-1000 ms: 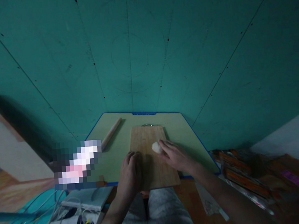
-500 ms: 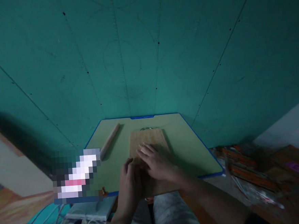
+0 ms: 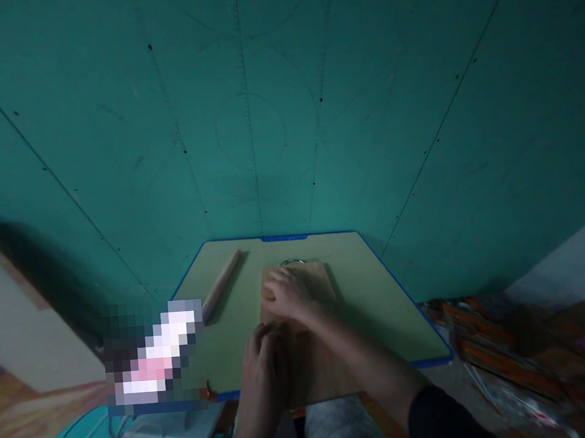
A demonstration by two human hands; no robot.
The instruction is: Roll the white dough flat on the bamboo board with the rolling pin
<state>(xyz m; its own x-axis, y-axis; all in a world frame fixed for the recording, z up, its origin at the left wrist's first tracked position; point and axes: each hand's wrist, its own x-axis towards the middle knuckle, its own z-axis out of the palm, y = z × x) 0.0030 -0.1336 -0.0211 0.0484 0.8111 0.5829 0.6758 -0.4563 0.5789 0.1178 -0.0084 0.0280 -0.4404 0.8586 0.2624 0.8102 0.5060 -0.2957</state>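
Note:
A wooden cutting board [image 3: 320, 367] with a metal ring handle [image 3: 293, 261] at its far end lies on the small pale-green table [image 3: 379, 306], its near end reaching over the table's front edge. My right hand [image 3: 287, 293] is over the far left part of the board with its fingers curled in. Nearer to me, my left hand [image 3: 262, 361] is bent at the board's left side, fingers curled too. What lies under or inside either hand is hidden in the dim light. Left of the board rests a wooden rolling pin [image 3: 222, 285].
A blurred-out bright item [image 3: 164, 351] sits at the table's left edge. The green wall [image 3: 287, 146] rises right behind the table. Orange and brown packages [image 3: 522, 350] are piled at the right, and cables [image 3: 91, 426] with a grey box [image 3: 169, 428] stand at the lower left.
My right hand has moved toward the far end of the board, and its outstretched fingers have curled in. My left hand stays at the board's left side. The whole view has shifted slightly.

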